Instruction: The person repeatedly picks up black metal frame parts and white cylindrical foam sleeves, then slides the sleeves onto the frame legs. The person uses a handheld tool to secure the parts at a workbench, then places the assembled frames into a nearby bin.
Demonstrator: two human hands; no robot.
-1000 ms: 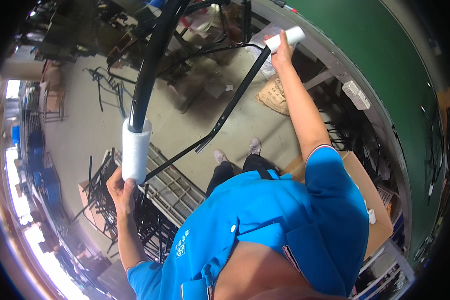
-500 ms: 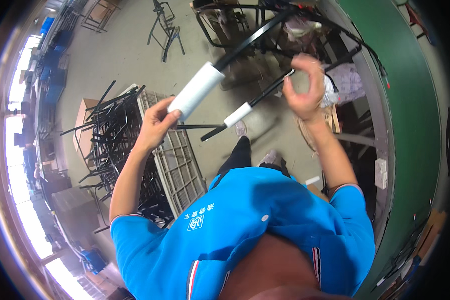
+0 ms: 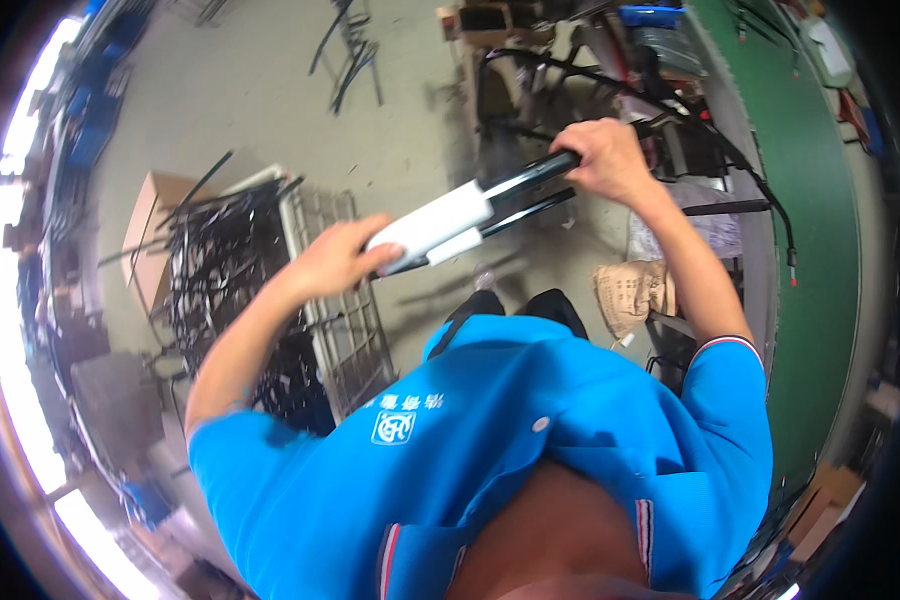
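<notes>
I hold a black metal tube frame [image 3: 530, 180] out in front of my chest, its two bars lying close together and nearly level. A white sleeve [image 3: 432, 224] wraps the bars near their left end. My left hand [image 3: 335, 260] grips the frame at the white sleeve's left end. My right hand [image 3: 608, 160] is closed around the black bars further right. My blue shirt fills the lower part of the view.
A wire-mesh cart [image 3: 340, 300] loaded with black metal frames [image 3: 220, 270] stands on the concrete floor at my left, beside a cardboard box [image 3: 150, 215]. More black frames [image 3: 590, 70] crowd a bench ahead. A brown paper sack [image 3: 635, 295] lies at right, next to a green strip [image 3: 805, 200].
The frame has come down from overhead to chest height and turned nearly level. My right hand has shifted from the white-capped end onto the black bars; my left stays at the white sleeve.
</notes>
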